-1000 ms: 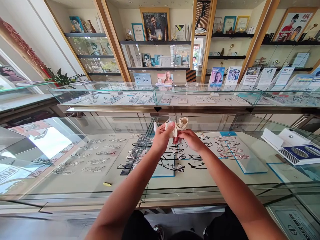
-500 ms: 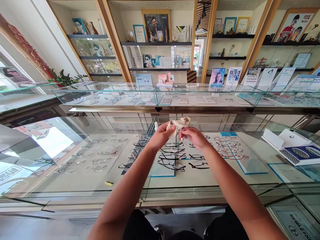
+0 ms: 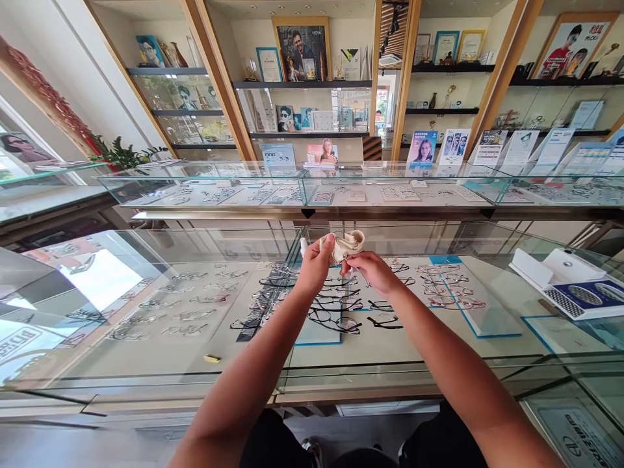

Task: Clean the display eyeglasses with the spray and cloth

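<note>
My left hand (image 3: 316, 263) is closed on a cream cloth (image 3: 348, 242), thumb pressed on top, above the glass counter. My right hand (image 3: 370, 268) pinches a thin piece of what look like wire-framed glasses (image 3: 347, 261) at the cloth's lower edge; the cloth and fingers hide most of them. Below both hands, rows of dark-framed glasses (image 3: 336, 304) lie inside the display case. A white bottle tip (image 3: 303, 246) shows just beyond my left hand.
The glass-topped case (image 3: 244, 377) spans the foreground. An open white box (image 3: 575, 286) with a blue patterned panel stands at the right. A small yellow piece (image 3: 211, 359) lies at the left front. Across the aisle is another glass display counter (image 3: 390, 170).
My left hand has turned more upright, its thumb shifting on the cloth. The cloth is bunched differently, and both hands have moved slightly left.
</note>
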The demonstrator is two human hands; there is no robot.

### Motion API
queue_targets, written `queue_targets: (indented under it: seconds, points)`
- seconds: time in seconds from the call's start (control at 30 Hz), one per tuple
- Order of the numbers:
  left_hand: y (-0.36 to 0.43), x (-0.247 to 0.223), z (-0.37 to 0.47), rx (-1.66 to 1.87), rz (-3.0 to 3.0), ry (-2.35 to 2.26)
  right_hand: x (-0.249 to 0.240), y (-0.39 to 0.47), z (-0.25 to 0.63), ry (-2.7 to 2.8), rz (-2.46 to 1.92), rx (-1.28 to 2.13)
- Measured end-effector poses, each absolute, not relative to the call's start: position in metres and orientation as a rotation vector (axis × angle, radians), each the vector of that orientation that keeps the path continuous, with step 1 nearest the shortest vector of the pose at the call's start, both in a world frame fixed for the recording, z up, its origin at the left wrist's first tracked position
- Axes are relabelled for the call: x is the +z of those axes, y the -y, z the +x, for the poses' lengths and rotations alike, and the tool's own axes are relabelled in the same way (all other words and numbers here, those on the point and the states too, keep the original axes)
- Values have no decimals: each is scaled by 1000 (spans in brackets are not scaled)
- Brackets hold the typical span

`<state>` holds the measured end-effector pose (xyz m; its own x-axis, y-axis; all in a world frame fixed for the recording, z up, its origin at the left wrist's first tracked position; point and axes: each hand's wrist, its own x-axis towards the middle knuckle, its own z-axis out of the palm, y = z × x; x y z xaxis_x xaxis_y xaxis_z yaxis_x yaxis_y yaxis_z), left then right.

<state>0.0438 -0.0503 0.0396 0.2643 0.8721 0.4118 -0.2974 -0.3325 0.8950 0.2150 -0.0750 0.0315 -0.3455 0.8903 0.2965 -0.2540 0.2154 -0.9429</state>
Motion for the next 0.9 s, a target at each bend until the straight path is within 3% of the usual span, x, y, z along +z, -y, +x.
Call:
queue_targets:
  seconds: [0.23, 0.57, 0.9]
  points:
    - [46, 41, 39, 1169, 1428, -470, 39, 70, 230, 1383, -686, 1379]
    - [57, 37, 50, 1405, 1453, -630, 22, 70, 209, 1477, -658, 1361]
    - [43, 42, 36, 1161, 1352, -503, 37, 71, 226, 1379, -678, 1338]
